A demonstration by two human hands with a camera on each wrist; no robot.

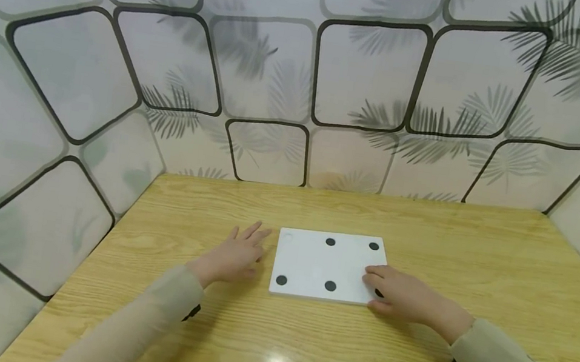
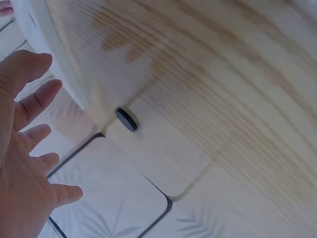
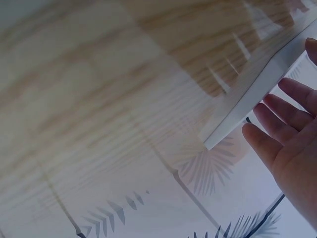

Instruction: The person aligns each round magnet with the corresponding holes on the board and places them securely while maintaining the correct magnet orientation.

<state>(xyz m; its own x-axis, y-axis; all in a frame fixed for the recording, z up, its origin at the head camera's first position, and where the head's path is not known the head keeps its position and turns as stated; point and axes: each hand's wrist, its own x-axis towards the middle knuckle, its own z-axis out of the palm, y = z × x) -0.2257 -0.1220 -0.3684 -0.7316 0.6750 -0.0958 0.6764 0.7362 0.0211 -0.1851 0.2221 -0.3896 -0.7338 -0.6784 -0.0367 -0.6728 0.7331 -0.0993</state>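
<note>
A flat white board [image 1: 307, 263] lies on the wooden table, with several round black spots on it and a faint round mark [image 1: 289, 235] at its far left corner. Just left of the board, my left hand [image 1: 236, 254] hovers with fingers spread and nothing between them. Past these fingers, a small black disc [image 2: 127, 119] shows against the wood in the left wrist view; the head view does not show it. My right hand [image 1: 404, 294] rests on the board's right edge, fingers extended over the top, partly covering the near right black spot [image 1: 379, 293].
The glossy wooden table [image 1: 478, 255] reaches back to a wall [image 1: 370, 75] patterned with rounded squares and leaves. More of this wall stands along the left side. Dark bands show under both sleeves [image 1: 164, 299].
</note>
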